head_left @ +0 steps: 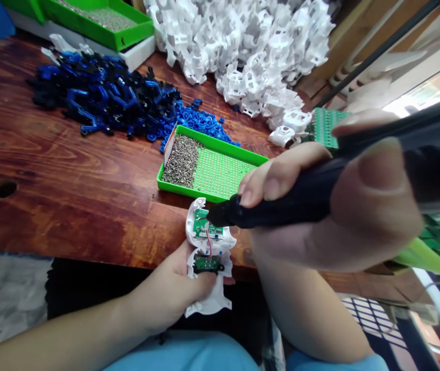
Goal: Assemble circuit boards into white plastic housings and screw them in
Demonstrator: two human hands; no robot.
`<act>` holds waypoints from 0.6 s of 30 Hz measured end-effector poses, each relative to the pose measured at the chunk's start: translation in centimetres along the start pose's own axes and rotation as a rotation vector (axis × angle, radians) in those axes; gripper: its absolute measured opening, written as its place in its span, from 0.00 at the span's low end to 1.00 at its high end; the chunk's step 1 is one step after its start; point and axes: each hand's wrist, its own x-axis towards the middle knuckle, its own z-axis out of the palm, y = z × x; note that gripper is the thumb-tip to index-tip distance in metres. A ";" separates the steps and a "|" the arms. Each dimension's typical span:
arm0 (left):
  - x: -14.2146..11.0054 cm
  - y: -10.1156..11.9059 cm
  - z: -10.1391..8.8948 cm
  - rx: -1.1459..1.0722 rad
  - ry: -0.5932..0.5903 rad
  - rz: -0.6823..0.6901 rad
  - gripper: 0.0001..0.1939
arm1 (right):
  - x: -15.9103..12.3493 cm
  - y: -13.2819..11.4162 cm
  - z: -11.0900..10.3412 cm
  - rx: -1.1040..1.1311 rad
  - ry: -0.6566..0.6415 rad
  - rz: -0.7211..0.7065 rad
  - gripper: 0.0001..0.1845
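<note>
My left hand (183, 286) is closed around a white plastic housing (208, 304), its thumb lying across the lower part. Green circuit boards (199, 226) sit inside the housing's two sections, and a red wire links them. In my right hand (320, 211) is a black electric screwdriver (305, 198), fingers wrapped round its body. The tip of the screwdriver reaches the upper circuit board; whether a screw is under it I cannot tell. Just beyond the housing lies a green tray (220, 198) with many small screws (181, 162) heaped at its left end.
Black and blue plastic parts (107, 98) and small blue pieces (204, 121) are piled on the wooden table (69, 206). White housings (243, 46) form a large heap at the back. Another green tray (127, 38) stands back left. Green circuit boards (326, 126) lie at right. The tabletop has a round hole (1, 190).
</note>
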 end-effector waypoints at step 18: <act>-0.1 0.5 0.6 0.034 0.018 0.000 0.24 | -0.5 2.5 -0.2 0.136 0.047 -0.069 0.21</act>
